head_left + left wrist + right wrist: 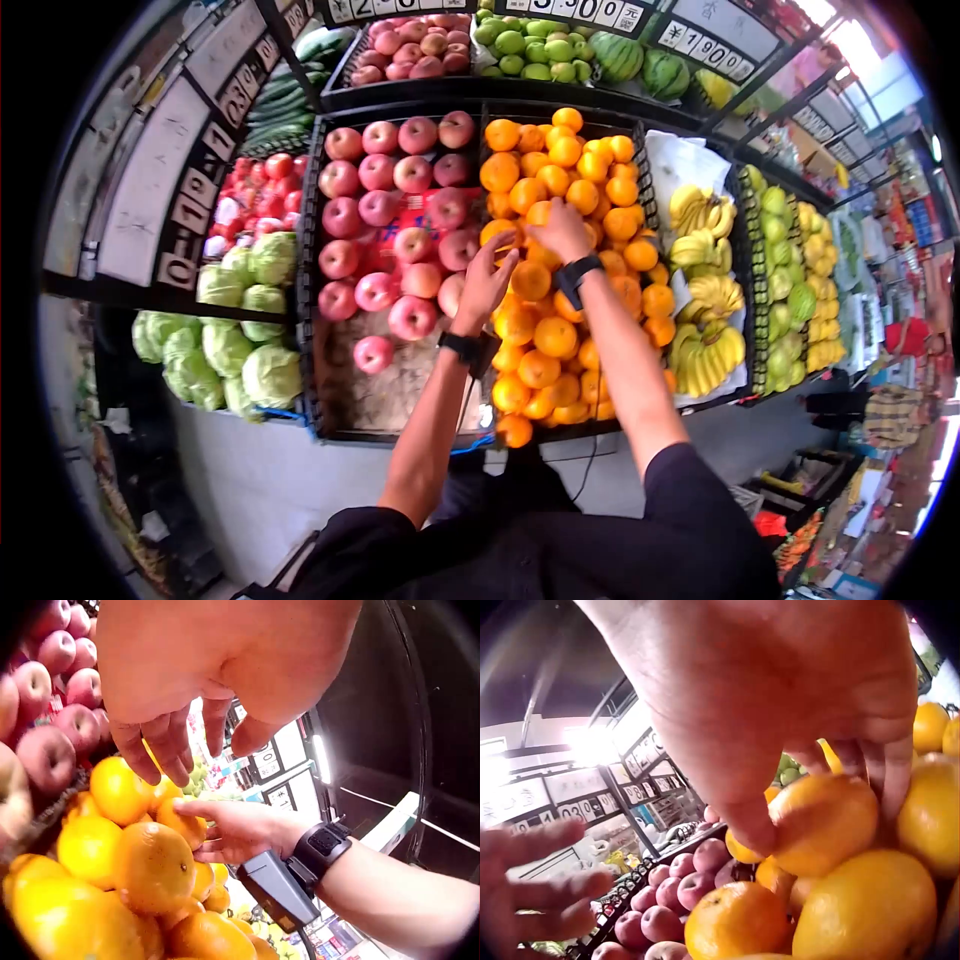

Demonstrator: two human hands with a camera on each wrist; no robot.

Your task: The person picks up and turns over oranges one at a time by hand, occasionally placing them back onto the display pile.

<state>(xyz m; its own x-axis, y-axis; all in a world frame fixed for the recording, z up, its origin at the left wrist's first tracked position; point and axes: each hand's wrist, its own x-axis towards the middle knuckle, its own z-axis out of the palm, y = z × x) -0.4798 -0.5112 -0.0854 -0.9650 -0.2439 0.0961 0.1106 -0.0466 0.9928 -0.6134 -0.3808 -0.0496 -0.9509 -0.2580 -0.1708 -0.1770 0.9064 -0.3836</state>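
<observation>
My right hand [565,236] grips an orange [826,829] in the middle of the orange pile, thumb on one side and fingers on the other in the right wrist view. My left hand [484,286] is at the left side of the pile, nearest an orange [120,790] beside the apples. Its fingers [174,746] are spread and loosely bent, with nothing held in them. In the right wrist view, the same left fingers stretch in from the left edge. Other oranges [555,338] lie heaped around and below both hands.
Left of the oranges, apples [412,317] sit in rows in a black crate above bare brown lining [390,400]. Bananas [706,362] lie to the right. Cabbages [272,377] and tomatoes [262,190] are at far left. Price signs [700,45] hang above.
</observation>
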